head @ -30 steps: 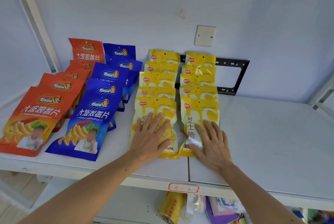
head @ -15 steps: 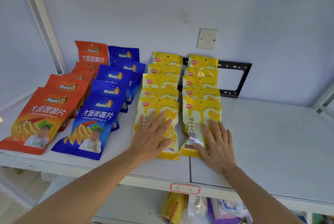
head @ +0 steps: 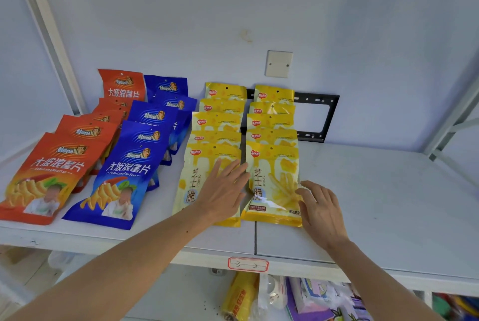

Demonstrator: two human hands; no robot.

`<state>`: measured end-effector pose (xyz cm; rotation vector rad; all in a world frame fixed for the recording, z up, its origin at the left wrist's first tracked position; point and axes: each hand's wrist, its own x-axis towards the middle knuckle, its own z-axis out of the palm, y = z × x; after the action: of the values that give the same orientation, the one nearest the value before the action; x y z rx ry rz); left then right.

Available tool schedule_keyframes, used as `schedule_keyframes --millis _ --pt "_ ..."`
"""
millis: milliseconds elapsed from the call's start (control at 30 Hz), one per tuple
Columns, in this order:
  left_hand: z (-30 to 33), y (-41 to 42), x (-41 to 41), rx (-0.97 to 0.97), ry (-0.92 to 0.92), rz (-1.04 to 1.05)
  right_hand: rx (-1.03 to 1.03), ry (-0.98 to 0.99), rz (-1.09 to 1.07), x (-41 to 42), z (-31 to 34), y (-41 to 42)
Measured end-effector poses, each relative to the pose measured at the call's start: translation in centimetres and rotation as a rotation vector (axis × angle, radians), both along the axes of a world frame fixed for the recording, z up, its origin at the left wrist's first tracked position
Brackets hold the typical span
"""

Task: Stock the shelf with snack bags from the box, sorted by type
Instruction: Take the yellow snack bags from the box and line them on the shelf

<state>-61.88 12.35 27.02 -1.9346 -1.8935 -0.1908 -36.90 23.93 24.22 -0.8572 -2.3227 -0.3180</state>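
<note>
Snack bags lie on the shelf (head: 375, 217) in four rows: orange (head: 46, 178), blue (head: 121, 178), and two yellow. Your left hand (head: 223, 191) rests flat, fingers straight and spread, on the front-left yellow bag (head: 189, 186). Your right hand (head: 321, 209), fingers relaxed and holding nothing, touches the right edge of the front-right yellow bag (head: 274, 186).
</note>
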Motion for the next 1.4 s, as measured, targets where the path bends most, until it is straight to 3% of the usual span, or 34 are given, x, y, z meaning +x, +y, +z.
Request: schedule_keyframes --millis 333,500,900,1400 --pt "0.3 0.3 6.5 0.1 0.093 -0.24 0.017 0.033 -0.08 7.2 -0.5 -2.8" --pt "-0.1 -0.6 10.5 0.17 0.036 -0.41 -0.008 0.039 -0.194 11.6 -0.5 -7.0" --pt "-3.1 -5.7 23.6 -0.027 0.005 -0.645 -0.134 -0.014 -0.446 24.6 -2.3 -19.0" --pt "-7.9 -11.6 53.8 -0.227 -0.12 -0.773 -0.442 -0.064 -0.7 54.0 -4.9 -31.0"
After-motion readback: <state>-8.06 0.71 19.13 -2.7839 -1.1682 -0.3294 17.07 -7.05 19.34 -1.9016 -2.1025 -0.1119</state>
